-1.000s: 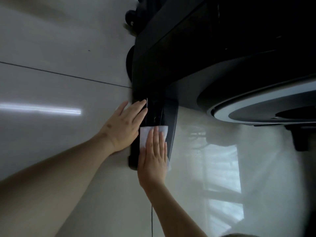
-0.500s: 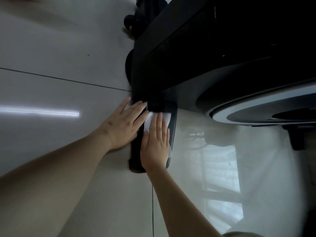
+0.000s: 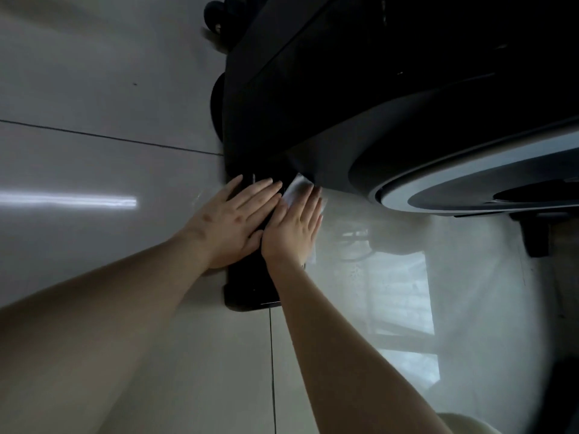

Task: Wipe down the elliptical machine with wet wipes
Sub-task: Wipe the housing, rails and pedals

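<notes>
The black elliptical machine [image 3: 360, 89] fills the upper right, with a white-ringed flywheel cover [image 3: 470, 180]. Its black base bar [image 3: 250, 283] lies on the floor and runs toward me. My left hand [image 3: 232, 220] rests flat on the left side of the bar, fingers straight. Beside it, my right hand [image 3: 294, 227] presses a white wet wipe [image 3: 299, 186] flat onto the bar's right side, close under the machine housing. Most of the wipe is hidden under that palm; its far edge and a corner near my wrist show.
Glossy pale floor tiles [image 3: 94, 183] with dark grout lines surround the machine and reflect a window at the right. A black transport wheel [image 3: 216, 17] sits at the top. Another dark foot [image 3: 535, 236] of the machine stands at the right.
My right hand has slid the wipe along the base bar away from me, up to the machine housing. My left hand stays flat on the bar.
</notes>
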